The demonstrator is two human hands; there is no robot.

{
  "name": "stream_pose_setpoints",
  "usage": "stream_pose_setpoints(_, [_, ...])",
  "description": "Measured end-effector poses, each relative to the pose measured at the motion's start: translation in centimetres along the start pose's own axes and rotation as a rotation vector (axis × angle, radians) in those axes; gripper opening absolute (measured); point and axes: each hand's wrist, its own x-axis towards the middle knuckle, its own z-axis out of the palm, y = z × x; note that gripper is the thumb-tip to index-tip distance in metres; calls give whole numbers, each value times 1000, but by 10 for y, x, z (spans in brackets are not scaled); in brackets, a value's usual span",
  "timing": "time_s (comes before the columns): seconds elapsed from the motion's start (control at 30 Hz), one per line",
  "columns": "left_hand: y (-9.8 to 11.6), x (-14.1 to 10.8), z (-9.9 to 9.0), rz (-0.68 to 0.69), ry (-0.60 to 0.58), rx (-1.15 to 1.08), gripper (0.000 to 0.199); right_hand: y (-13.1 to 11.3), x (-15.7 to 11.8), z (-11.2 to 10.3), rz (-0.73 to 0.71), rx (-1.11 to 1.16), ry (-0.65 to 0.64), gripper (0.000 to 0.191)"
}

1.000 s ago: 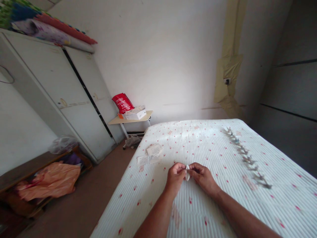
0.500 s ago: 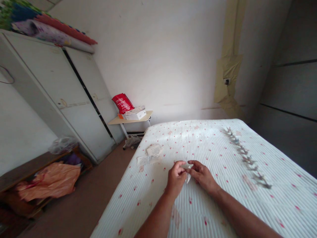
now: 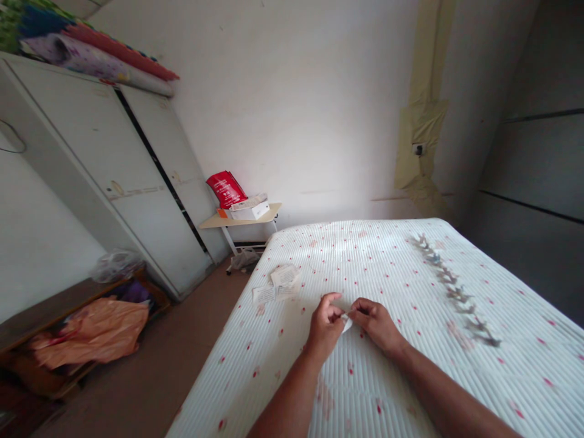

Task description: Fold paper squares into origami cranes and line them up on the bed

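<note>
A small piece of folded white paper (image 3: 347,323) is pinched between my two hands, just above the mattress (image 3: 365,401). My left hand (image 3: 327,322) grips its left side with thumb and fingers, the index finger raised off it. At its upper right, the closed thumb and fingertips of my right hand (image 3: 373,319) hold the paper. Several printed paper pieces (image 3: 285,277) lie to the left of my hands. Over on the right stretches a slanting row of small folded paper figures (image 3: 449,283), some blurred.
Beyond the bed's far left corner stands a small table (image 3: 216,223) with a red bag (image 3: 225,190) and a white box (image 3: 250,210). A tall cabinet (image 3: 150,182) is at the left. An orange plastic bag (image 3: 95,331) lies on a low wooden shelf.
My right fingertips have closed together and dropped slightly onto the paper's upper corner. The paper has turned and shows less height. My left hand stays nearly in place.
</note>
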Motion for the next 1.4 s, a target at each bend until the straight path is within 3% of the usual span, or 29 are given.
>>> stream_pose_setpoints(0.2, [0,0,-2,-7,-5,29,48,3,2,-3,-90,-190,24,17])
stream_pose_setpoints(0.47, [-8,3,-2,28,32,164,53,1,1,-4,-80,-226,3,16])
stream_pose_setpoints(0.67, [-15,4,-4,20,80,326,53,2,0,-4,-69,-372,-21,17])
stream_pose_setpoints(0.87, [-11,2,-7,88,37,489,54,-3,-3,-6,-94,-470,-55,19])
stream_pose_setpoints(1.03, [-9,3,-7,163,23,639,56,-3,-2,-3,-79,-724,-22,20])
stream_pose_setpoints(1.2, [-10,3,-7,248,41,833,37,1,-1,1,-57,-991,14,17])
stream_pose_setpoints(1.4, [-8,-2,-6,400,-39,1051,18,2,-3,1,-11,-1072,36,9])
